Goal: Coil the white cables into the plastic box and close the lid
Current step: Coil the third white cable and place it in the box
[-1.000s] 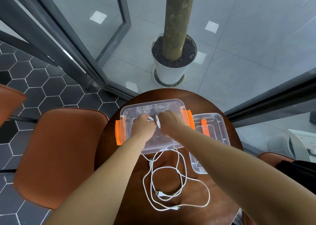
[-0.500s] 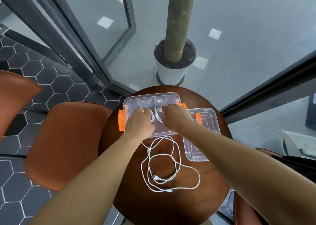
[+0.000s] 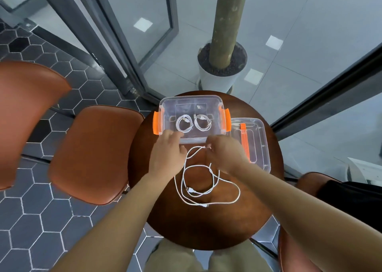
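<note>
Two white coils (image 3: 193, 123) lie side by side in the clear plastic box (image 3: 191, 102), just beyond both hands. Right hand (image 3: 224, 153) pinches the loose white cable (image 3: 206, 186); left hand (image 3: 168, 155) rests loosely curled, grasping nothing, at the box's near wall.

Box (image 3: 191, 106): clear glossy plastic, orange plastic latches (image 3: 157, 123). Lid (image 3: 261, 139): same clear plastic. Cables (image 3: 206, 191): smooth white. Worktop (image 3: 206, 226): dark polished wood. Chairs (image 3: 91, 154): smooth orange-brown leather look.
</note>
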Motion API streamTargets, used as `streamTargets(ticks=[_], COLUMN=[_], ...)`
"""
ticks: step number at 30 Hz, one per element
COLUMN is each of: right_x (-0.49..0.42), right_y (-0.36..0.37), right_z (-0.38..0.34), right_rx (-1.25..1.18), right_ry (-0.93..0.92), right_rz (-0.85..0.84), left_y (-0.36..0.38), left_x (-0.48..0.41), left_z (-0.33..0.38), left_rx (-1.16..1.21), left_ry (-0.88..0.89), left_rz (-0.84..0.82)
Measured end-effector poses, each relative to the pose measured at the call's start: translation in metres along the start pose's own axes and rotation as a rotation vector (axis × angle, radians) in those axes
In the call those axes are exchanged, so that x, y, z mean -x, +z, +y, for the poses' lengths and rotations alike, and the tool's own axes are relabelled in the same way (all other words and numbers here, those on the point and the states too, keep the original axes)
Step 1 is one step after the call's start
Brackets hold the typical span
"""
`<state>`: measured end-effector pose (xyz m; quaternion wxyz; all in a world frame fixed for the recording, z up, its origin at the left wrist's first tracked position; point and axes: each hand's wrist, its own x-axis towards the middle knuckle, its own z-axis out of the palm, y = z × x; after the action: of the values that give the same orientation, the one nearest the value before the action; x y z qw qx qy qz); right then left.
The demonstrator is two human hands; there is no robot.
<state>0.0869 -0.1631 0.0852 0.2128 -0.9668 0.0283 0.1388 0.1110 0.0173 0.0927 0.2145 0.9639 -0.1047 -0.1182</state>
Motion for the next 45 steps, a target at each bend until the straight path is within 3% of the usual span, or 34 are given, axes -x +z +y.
streamTargets(ticks=[7,21,29,39,45], right_x=[0.023,0.021,0.019,0.013,0.013], right_y=[0.034,0.088,0.105,0.113,0.109], right_z=[0.016,0.031,0.038,0.052,0.047], right_rx=[0.001,0.049,-0.023,-0.090,-0.200], right_ry=[0.164,0.219,0.224,0.250,0.233], right_rz=[-0.191,-0.247,-0.299,-0.296,-0.251], left_y=[0.034,0.085,0.103,0.120,0.125], left_x=[0.034,0.041,0.025,0.005,0.007], left_z=[-0.019,-0.019,-0.032,-0.031,-0.032], left_rx=[0.030,0.013,0.181,0.167,0.310], left_ry=[-0.177,-0.276,-0.476,-0.470,-0.552], left_rz=[-0.117,-0.341,-0.234,-0.196,-0.204])
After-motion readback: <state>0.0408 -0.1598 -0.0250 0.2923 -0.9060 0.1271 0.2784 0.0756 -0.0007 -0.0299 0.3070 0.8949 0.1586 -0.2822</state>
